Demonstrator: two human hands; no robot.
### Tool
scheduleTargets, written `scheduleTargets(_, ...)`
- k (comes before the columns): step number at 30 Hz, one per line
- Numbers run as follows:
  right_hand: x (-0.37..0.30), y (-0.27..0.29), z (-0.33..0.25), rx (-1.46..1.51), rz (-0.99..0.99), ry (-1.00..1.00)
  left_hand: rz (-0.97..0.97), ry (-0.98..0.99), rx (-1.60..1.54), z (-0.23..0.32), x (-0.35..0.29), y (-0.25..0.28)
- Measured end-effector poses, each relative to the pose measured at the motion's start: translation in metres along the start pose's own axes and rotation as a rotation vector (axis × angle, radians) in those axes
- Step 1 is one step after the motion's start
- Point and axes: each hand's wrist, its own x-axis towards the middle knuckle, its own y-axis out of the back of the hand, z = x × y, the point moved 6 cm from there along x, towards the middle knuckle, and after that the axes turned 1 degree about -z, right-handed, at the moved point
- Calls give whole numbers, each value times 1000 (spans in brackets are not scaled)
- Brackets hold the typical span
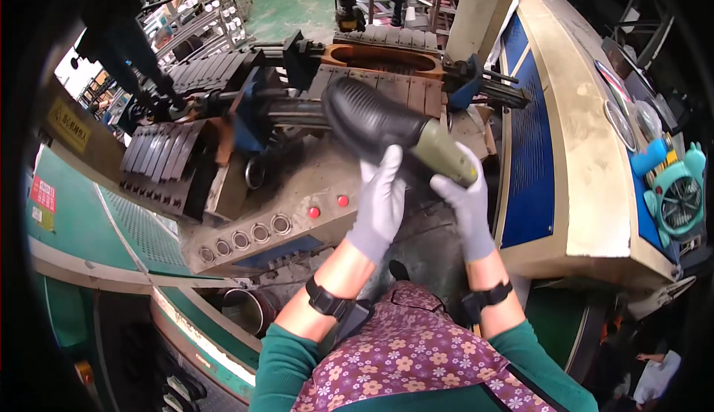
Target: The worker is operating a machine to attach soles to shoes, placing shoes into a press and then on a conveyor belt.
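Note:
Both my hands wear pale grey-white gloves and hold up a black shoe (372,114) with a ribbed front, tilted with its toe to the upper left. An olive-green heel-end piece (443,152), which looks like a shoe last, sticks out at its right end. My left hand (383,196) is closed on the underside of the black part, thumb up along it. My right hand (467,200) grips the green end, thumb below it and fingers behind. The shoe hangs in front of a machine (327,174) with metal-slatted pads; the palm-side contact is partly hidden.
An orange-brown oblong mould (383,61) lies at the machine's back between blue clamps (249,118). Red buttons (314,212) and round gauges (260,232) line its front. A beige-and-blue cabinet (547,159) stands right, with a small turquoise fan (677,196) beside it.

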Motion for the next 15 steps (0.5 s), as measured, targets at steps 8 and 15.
scheduleTargets(8,251,101,54,219,37,-46,-398,501,673,-56,35,11)
scheduleTargets(15,389,78,125,-67,3,-51,403,782,962,-49,-150,253)
